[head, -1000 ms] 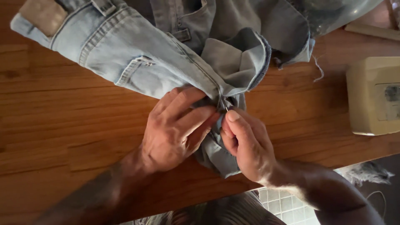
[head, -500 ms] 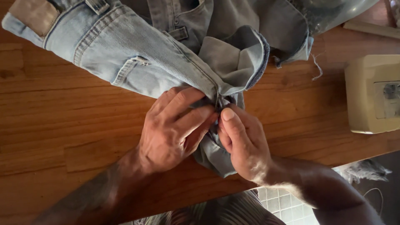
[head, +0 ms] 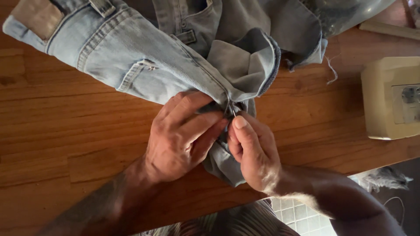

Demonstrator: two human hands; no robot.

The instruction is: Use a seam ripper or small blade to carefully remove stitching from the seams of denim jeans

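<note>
A pair of light blue jeans [head: 144, 65] lies bunched across the wooden table [head: 65, 144], waistband to the upper left with a tan patch [head: 38, 16]. My left hand [head: 181, 135] pinches a folded seam of the denim near the middle. Close against it, my right hand [head: 251, 150] grips the same fold, thumb up, with a thin metal needle [head: 230, 107] showing at its fingertips. A denim corner hangs over the table's front edge between both hands.
A cream-coloured boxy machine [head: 391, 98] stands on the table at the right. A loose thread [head: 331, 72] trails from the jeans' frayed hem. A tiled floor [head: 288, 209] and a grey fluffy object [head: 385, 177] show below the table edge.
Both hands stay on the same fold; the right thumb has shifted slightly along the seam. The jeans have barely moved.
</note>
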